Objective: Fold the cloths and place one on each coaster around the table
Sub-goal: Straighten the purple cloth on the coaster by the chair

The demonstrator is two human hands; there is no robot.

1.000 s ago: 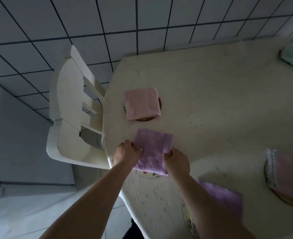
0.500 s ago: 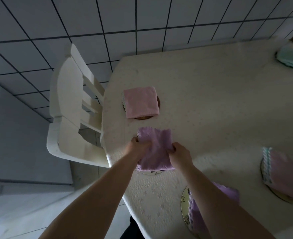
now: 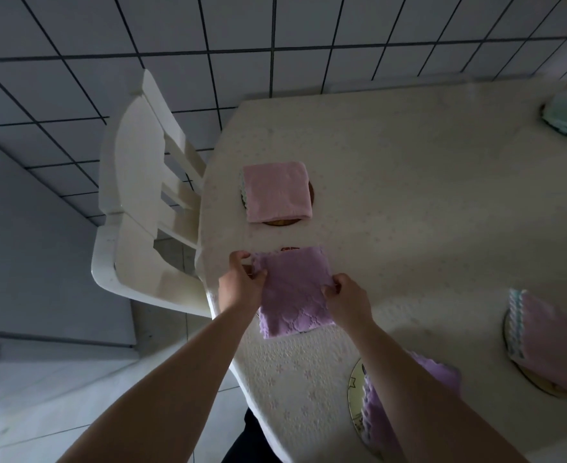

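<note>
lilac cloth (image 3: pixel 294 292) spread flatter and wider than 0.5 s ago, both hands shifted outward

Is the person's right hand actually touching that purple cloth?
Touching. The head view shows the right hand pinching the right edge of the purple cloth, fingertips curled onto the fabric.

Two bare forearms reach forward from the bottom of the view, angled slightly toward each other. The left hand (image 3: pixel 240 285) is seen from the back, its fingers curled and its thumb pinching inward toward the right. The right hand (image 3: pixel 348 299) sits level with it and a little nearer the body, knuckles up, fingers curled and pinching toward the left hand.
</note>
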